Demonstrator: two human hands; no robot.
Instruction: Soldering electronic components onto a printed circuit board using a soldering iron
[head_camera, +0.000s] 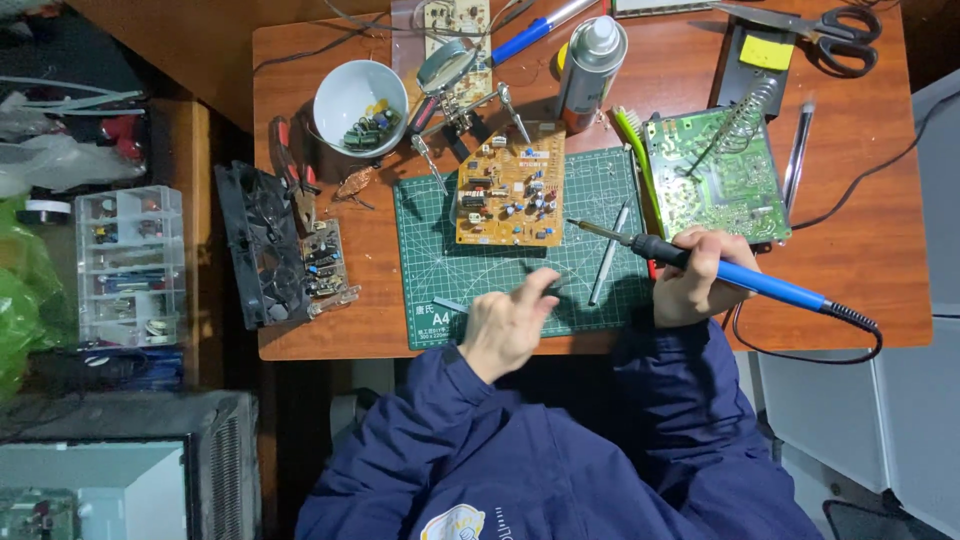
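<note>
A: Where is the soldering iron (730, 272)?

B: The right hand (697, 277) is closed around its blue handle, tip aimed left toward the orange circuit board (510, 187) on the green cutting mat (520, 250), likely for control.

A: And the left hand (510, 322)?

B: It hovers over the mat's near edge, fingers loosely spread and blurred, holding nothing.

A: What crowds the area?

B: A green circuit board (715, 177) sits right, a metal tool (608, 255) lies between, and a white bowl (360, 105) and spray can (590, 65) stand behind.
</note>
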